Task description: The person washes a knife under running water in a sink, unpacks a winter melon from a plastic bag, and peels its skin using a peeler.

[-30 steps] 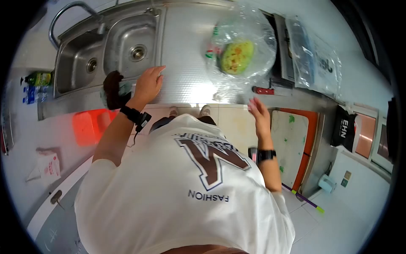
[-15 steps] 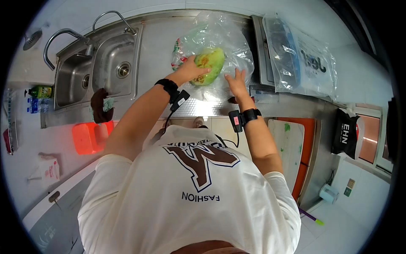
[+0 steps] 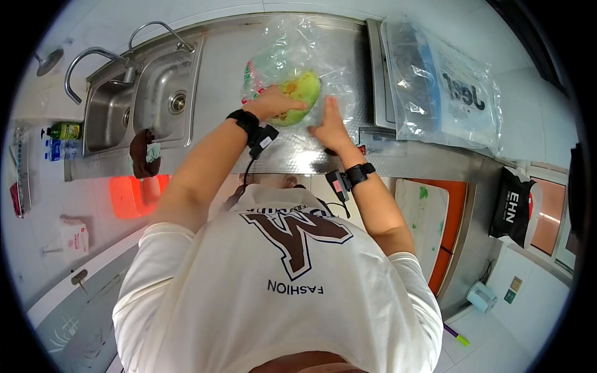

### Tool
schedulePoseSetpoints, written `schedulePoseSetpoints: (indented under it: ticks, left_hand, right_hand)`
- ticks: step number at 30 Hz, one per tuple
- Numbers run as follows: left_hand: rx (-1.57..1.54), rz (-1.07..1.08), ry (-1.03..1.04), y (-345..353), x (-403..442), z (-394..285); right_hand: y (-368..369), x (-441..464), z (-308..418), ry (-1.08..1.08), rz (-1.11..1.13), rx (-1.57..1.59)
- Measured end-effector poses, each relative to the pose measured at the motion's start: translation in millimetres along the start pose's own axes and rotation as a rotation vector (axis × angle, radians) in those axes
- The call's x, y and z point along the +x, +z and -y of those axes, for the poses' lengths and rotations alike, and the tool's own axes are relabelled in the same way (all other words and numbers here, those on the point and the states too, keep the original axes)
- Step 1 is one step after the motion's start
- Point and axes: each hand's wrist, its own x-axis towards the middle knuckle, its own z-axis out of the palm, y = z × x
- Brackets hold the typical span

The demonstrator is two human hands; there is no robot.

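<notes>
Your left hand grips the melon, at its three o'clock; your right hand, fingers extended, has it toward ten.

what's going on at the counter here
A person in a white T-shirt works at a steel counter. The left hand grips a blemished green-yellow fruit. The right hand, fingers extended, is beside the fruit without holding it. A clear plastic bag lies around there too; whether the fruit is inside it isn't clear.
</notes>
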Motion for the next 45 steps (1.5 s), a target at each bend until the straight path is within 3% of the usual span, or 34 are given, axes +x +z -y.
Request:
schedulePoseSetpoints:
  ticks: [2, 3, 7, 12, 17, 19, 23, 25, 27, 29, 30, 32, 34, 35, 36, 40, 42, 43, 45]
  left_hand:
    - [-0.117, 0.097, -0.117, -13.1, -6.9, -0.6]
    - [-0.233, 0.193, -0.232, -20.9, -10.7, -0.3]
    - [-0.556, 0.361, -0.351, -36.9, -49.4, 3.6]
    - [-0.821, 0.426, -0.153, -58.8, -86.1, 34.2]
    - [-0.912, 0.441, 0.179, -90.6, -143.1, 4.3]
    - [-0.901, 0.362, 0.208, -104.9, -156.6, 13.0]
    - [-0.892, 0.220, 0.265, -128.0, -161.2, 44.0]
    - [-0.939, 0.226, 0.272, -129.7, -160.0, 46.7]
    - [-0.984, 0.242, 0.278, -127.9, -161.7, 46.3]
    - [-1.183, 0.267, 0.296, -126.5, -168.7, 41.9]
    - [-1.187, 0.274, 0.297, -127.9, -169.4, 41.2]
    - [-1.392, 0.446, 0.519, -130.8, -171.7, 40.0]
    - [-1.442, 0.418, 0.573, -138.2, -187.3, 32.4]
    - [-1.485, 0.388, 0.635, -141.5, -196.0, 32.6]
    - [-1.443, 0.212, 0.572, -152.6, -208.4, 53.8]
    - [-1.380, 0.173, 0.769, -198.6, -229.8, 72.3]
    - [-1.359, 0.146, 0.770, -219.2, -241.0, 76.6]
    - [-1.364, 0.055, 0.746, -225.9, -245.6, 80.6]
    - [-1.366, -0.043, 0.724, -225.7, -251.5, 78.2]
  right_hand:
    - [-9.2, 3.6, -13.0, 0.154, -0.074, -0.081]
    - [-11.8, 6.0, -20.6, 0.156, -0.073, -0.080]
    - [-11.0, 15.6, -41.6, 0.085, -0.123, -0.151]
    - [-6.4, 13.0, -40.3, 0.057, -0.151, -0.359]
    - [-20.5, 29.7, -30.4, 0.064, -0.224, -0.288]
    - [-34.2, 41.0, -18.2, 0.096, -0.228, -0.257]
    - [-73.6, 42.2, 8.8, -0.080, -0.472, -0.334]
    - [-95.2, 25.1, 36.1, -0.280, -0.628, -0.382]
    - [-99.3, 16.4, 36.5, -0.290, -0.581, -0.438]
    - [-91.5, 10.3, 24.0, -0.069, -0.274, -0.758]
    - [-87.4, 9.0, 16.5, 0.036, -0.271, -0.800]
    - [-80.7, 8.3, 2.3, 0.086, -0.306, -0.822]
    - [-73.2, 4.7, -5.0, 0.144, -0.332, -0.835]
    - [-68.6, 4.6, -7.4, 0.122, -0.347, -0.831]
    - [-65.7, 4.6, -9.9, 0.101, -0.365, -0.827]
    - [-62.6, 4.2, 6.3, 0.007, -0.461, -0.955]
    - [-66.1, -7.0, 44.9, -0.245, -0.689, -0.759]
    - [-56.6, -11.6, 52.9, -0.248, -0.685, -0.754]
    - [-36.8, -15.1, 68.7, -0.468, -0.775, -0.501]
